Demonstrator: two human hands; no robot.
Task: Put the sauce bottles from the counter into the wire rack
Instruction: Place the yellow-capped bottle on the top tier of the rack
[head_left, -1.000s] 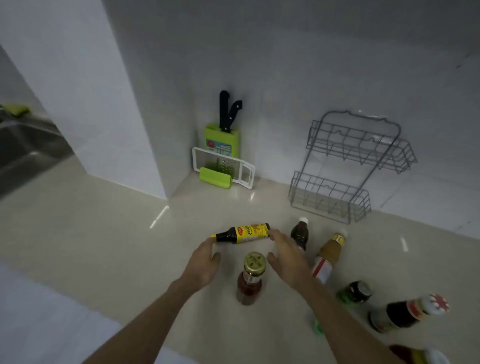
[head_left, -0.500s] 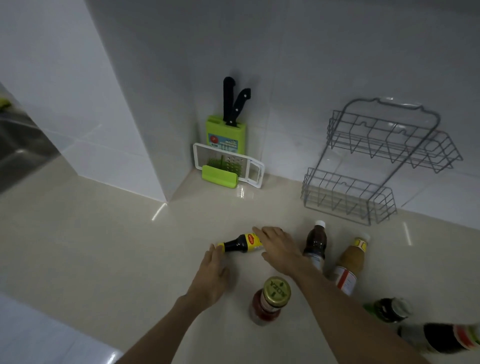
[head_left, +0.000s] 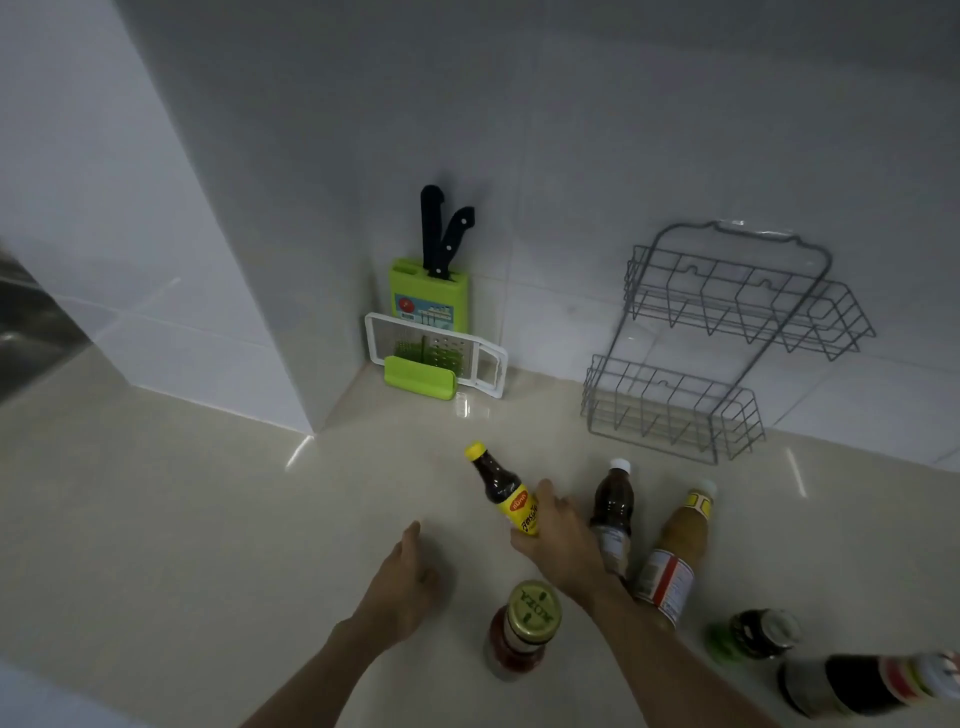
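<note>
My right hand (head_left: 558, 545) grips the lower body of a dark sauce bottle with a yellow cap and yellow label (head_left: 501, 491), which is tilted with its cap up and to the left. My left hand (head_left: 405, 582) hovers open beside it, holding nothing. A grey two-tier wire rack (head_left: 727, 343) stands against the tiled wall at the right, with nothing in it. On the counter stand a dark bottle with a white cap (head_left: 613, 506), an orange-brown sauce bottle (head_left: 675, 551) and a red sauce jar with a gold lid (head_left: 522, 631).
A green knife block with two black-handled knives (head_left: 431, 291) and a white-and-green grater (head_left: 434, 353) stand in the wall corner. A dark jar (head_left: 758, 634) and a dark bottle on its side (head_left: 862, 686) are at the lower right. A white pillar juts out at the left.
The yellow-capped bottle lay on its side on the counter; my right hand closed on it and tipped it up. My left hand let go of its neck and drew back.
</note>
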